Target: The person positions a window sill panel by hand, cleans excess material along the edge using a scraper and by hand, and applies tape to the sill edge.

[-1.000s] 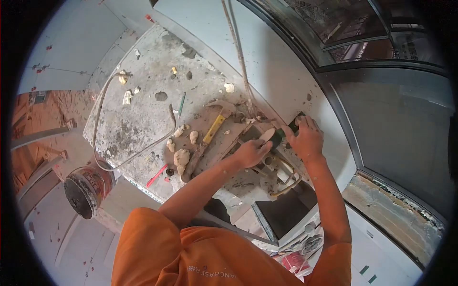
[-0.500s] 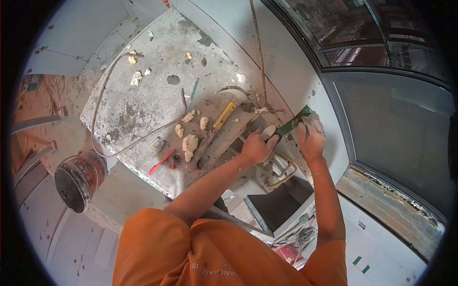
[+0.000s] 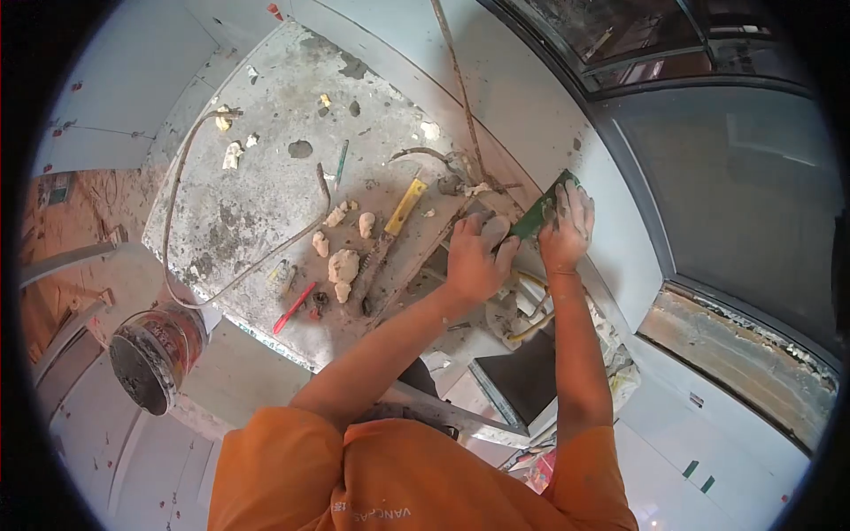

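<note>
Right hand (image 3: 567, 234) lies on the green strip (image 3: 542, 211), fingers nearly straight; left hand (image 3: 476, 261) half curled at the strip's lower end. Can't tell if either grips. White panel (image 3: 518, 106) borders the counter's right edge, close by the strip. Counter (image 3: 257, 177) has most room upper left, cable (image 3: 323, 188) looped across. Bucket (image 3: 146, 363) beyond lower-left edge. Yellow-handled tool (image 3: 405, 206), pale lumps (image 3: 343, 265), red stick (image 3: 294, 308) clutter the left hand's left.

The person wears an orange shirt (image 3: 425, 473) whose short left sleeve (image 3: 270, 465) and right sleeve (image 3: 589, 469) share that colour. Small pale lettering (image 3: 381, 514) crosses the chest, partly lost among creases. The left hand (image 3: 478, 261) and right hand (image 3: 567, 234) are bare.
</note>
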The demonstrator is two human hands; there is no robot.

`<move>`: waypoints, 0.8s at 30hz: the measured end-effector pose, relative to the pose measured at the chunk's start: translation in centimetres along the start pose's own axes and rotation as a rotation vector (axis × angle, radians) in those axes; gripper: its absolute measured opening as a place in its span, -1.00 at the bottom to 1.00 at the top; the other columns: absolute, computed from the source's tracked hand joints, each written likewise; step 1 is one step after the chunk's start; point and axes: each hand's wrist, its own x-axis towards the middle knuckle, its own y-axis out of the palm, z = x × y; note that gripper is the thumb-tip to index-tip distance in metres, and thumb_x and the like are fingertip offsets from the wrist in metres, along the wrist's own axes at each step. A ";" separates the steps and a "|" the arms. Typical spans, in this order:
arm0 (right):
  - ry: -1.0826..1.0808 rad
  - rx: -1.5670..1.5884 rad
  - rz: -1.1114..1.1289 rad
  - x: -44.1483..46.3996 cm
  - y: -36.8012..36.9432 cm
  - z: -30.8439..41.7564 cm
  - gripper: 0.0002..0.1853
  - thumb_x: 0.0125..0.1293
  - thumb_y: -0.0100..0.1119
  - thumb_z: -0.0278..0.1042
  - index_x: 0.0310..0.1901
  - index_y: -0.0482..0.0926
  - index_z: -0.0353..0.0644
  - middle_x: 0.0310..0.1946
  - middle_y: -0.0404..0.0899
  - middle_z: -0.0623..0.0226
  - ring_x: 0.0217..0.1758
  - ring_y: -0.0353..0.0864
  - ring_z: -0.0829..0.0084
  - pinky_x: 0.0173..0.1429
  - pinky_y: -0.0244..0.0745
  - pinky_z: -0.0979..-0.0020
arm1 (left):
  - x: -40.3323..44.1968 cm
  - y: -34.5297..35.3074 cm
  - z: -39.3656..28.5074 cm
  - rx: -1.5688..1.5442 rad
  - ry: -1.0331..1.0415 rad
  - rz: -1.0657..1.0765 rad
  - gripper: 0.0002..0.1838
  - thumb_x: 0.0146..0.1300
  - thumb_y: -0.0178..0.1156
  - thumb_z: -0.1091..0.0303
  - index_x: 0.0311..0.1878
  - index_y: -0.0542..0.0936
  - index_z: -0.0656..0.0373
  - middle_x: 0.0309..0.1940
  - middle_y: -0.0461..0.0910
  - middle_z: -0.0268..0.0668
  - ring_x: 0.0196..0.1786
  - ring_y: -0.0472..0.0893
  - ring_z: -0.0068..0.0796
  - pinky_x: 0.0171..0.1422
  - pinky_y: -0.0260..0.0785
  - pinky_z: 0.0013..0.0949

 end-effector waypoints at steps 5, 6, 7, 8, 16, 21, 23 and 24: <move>0.006 -0.014 -0.050 -0.4 0.7 -0.1 -0.50 0.06 0.21 -0.57 0.11 0.70 -0.21 0.31 0.57 0.27 0.31 0.52 -0.04 0.47 0.37 -0.06 | -0.3 0.9 0.3 -0.145 -0.173 0.014 -0.61 0.34 0.25 0.14 -0.12 0.71 0.38 -0.15 0.67 0.11 -0.14 0.68 0.05 0.04 0.50 -0.06; 0.014 -0.015 -0.048 -0.4 0.8 -0.1 -0.50 0.06 0.21 -0.57 0.11 0.70 -0.21 0.31 0.57 0.27 0.31 0.52 -0.04 0.47 0.37 -0.06 | 0.0 0.7 0.3 -0.178 -0.291 0.093 -0.63 0.32 0.26 0.16 -0.13 0.71 0.36 -0.26 0.67 0.08 -0.19 0.69 0.04 -0.01 0.50 -0.06; 0.018 0.000 -0.040 -0.6 0.6 0.0 -0.51 0.07 0.20 -0.56 0.12 0.70 -0.20 0.31 0.57 0.26 0.32 0.51 -0.03 0.47 0.38 -0.05 | 0.0 0.8 0.3 -0.214 -0.414 0.176 -0.65 0.30 0.26 0.18 -0.13 0.71 0.34 -0.36 0.67 0.05 -0.24 0.70 0.03 -0.05 0.51 -0.06; 0.015 0.016 -0.032 -0.6 0.4 -0.1 -0.51 0.09 0.20 -0.55 0.13 0.69 -0.19 0.31 0.57 0.26 0.32 0.51 -0.03 0.47 0.38 -0.04 | 0.0 1.0 0.6 -0.215 -0.420 0.180 -0.65 0.30 0.26 0.18 -0.13 0.71 0.34 -0.36 0.67 0.05 -0.24 0.70 0.03 -0.05 0.51 -0.06; -0.039 -0.021 0.019 0.0 -0.7 -0.2 -0.51 0.15 0.22 -0.51 0.18 0.68 -0.16 0.32 0.57 0.30 0.31 0.52 0.05 0.41 0.47 0.13 | 0.7 1.7 2.3 -0.008 -0.171 0.114 -0.64 0.26 0.23 0.12 -0.23 0.69 0.32 -0.43 0.64 0.13 -0.24 0.67 0.18 -0.09 0.50 0.01; -0.144 -0.053 0.099 0.2 -2.0 -1.3 -0.51 0.18 0.22 -0.41 0.20 0.65 -0.16 0.30 0.58 0.26 0.29 0.54 0.11 0.39 0.49 0.16 | 2.1 2.0 2.9 0.017 -0.301 0.217 -0.60 0.20 0.21 0.08 -0.27 0.70 0.32 -0.35 0.65 0.19 -0.20 0.66 0.22 -0.02 0.50 0.03; -0.203 -0.040 0.209 1.3 -3.7 -1.7 -0.54 0.20 0.24 -0.37 0.17 0.66 -0.18 0.26 0.61 0.24 0.26 0.56 0.10 0.36 0.50 0.16 | 1.9 2.3 2.6 0.060 -0.356 0.201 -0.58 0.18 0.20 0.08 -0.29 0.70 0.33 -0.34 0.65 0.20 -0.16 0.67 0.21 0.02 0.50 0.02; -0.255 -0.044 0.309 2.5 -5.0 -2.0 -0.57 0.22 0.26 -0.33 0.15 0.67 -0.20 0.22 0.63 0.21 0.23 0.58 0.09 0.33 0.51 0.16 | 1.6 2.5 2.6 0.050 -0.359 0.193 -0.58 0.18 0.20 0.08 -0.29 0.70 0.33 -0.34 0.65 0.20 -0.16 0.67 0.21 0.02 0.50 0.02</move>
